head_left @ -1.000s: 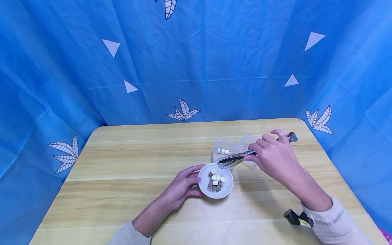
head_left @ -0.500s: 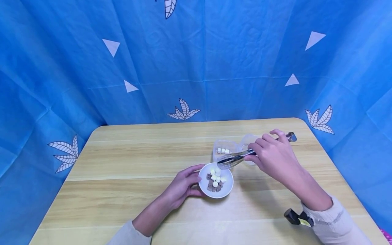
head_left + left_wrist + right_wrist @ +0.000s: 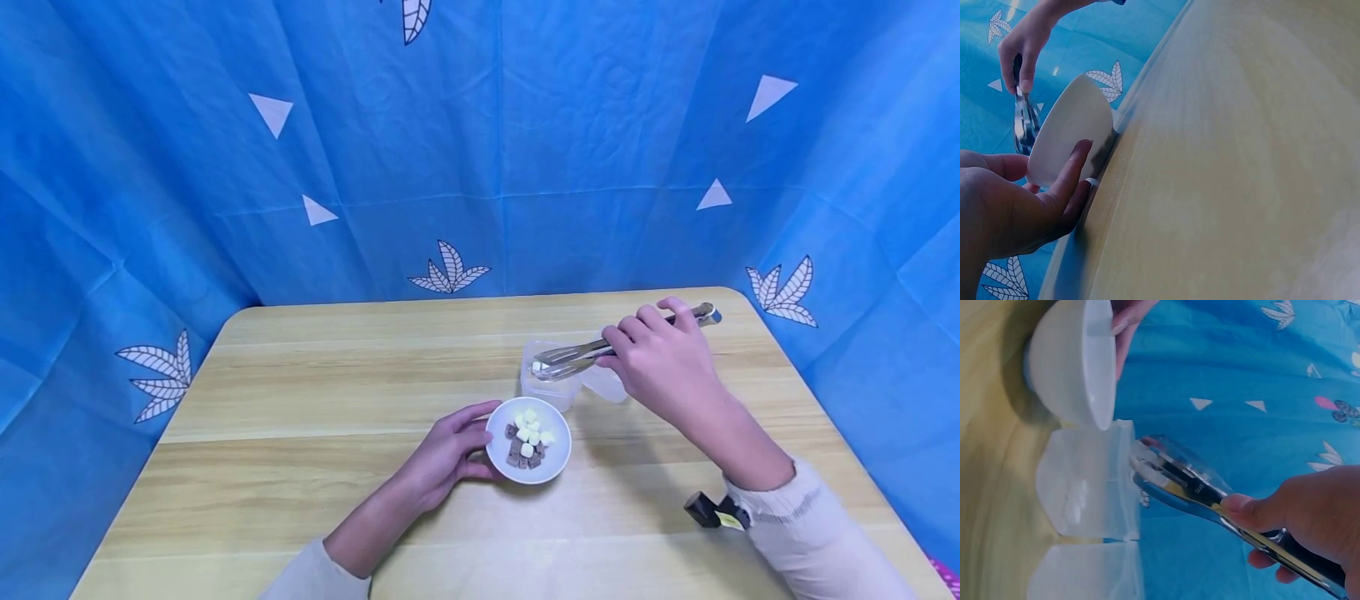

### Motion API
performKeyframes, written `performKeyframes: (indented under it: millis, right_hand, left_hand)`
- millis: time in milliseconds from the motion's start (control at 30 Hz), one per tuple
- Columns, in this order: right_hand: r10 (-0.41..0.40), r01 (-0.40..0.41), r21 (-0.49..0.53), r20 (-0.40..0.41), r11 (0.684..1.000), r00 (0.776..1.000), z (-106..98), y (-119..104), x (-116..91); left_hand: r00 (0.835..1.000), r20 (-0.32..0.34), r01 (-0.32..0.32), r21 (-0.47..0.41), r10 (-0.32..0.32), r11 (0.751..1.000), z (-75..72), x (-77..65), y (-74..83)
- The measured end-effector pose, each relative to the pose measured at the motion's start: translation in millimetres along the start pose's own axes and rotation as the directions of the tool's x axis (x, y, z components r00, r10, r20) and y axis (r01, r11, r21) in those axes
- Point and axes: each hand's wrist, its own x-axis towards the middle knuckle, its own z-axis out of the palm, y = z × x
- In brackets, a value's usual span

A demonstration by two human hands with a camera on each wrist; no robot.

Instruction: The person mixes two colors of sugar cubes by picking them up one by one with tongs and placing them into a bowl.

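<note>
My left hand (image 3: 453,454) holds a small white bowl (image 3: 551,468) at its left side, the thumb by the rim and the fingers beneath. In the bowl lie several white marshmallow-like cubes (image 3: 527,435) and brown chocolate-like cubes (image 3: 517,457). My right hand (image 3: 663,354) grips metal tongs (image 3: 573,360) by the middle, their two ends spread apart. These ends hang over a clear plastic box (image 3: 553,395) behind the bowl. A white cube (image 3: 537,367) shows in it beside the tips; the tongs cover the others. The right wrist view shows the tips right at the box's rim (image 3: 1127,481).
Beside the box lies its clear lid or second half (image 3: 606,387), partly hidden by the tongs and right hand. Under everything is a light wood table (image 3: 315,400). A blue patterned curtain (image 3: 375,167) hangs along its back and sides.
My right hand has carried the tongs away from the bowl's far rim, up over the plastic box, and their ends have spread. The left hand and bowl stay in place.
</note>
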Motion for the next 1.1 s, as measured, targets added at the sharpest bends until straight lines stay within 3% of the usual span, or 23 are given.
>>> performKeyframes:
  millis: [533, 1100]
  right_hand:
    - [-0.051, 0.050, -0.102, -0.008, 0.994, 0.999, 29.9, -17.2, -6.4]
    - [-0.012, 0.011, -0.171, -0.008, 0.985, 1.000, 37.0, -30.7, 1.0]
  left_hand:
    - [1.000, 0.001, 0.004, 0.002, -0.004, 1.000, -0.1, -1.2, 0.7]
    - [1.000, 0.004, 0.006, -0.002, -0.006, 1.000, -1.5, -0.9, 0.7]
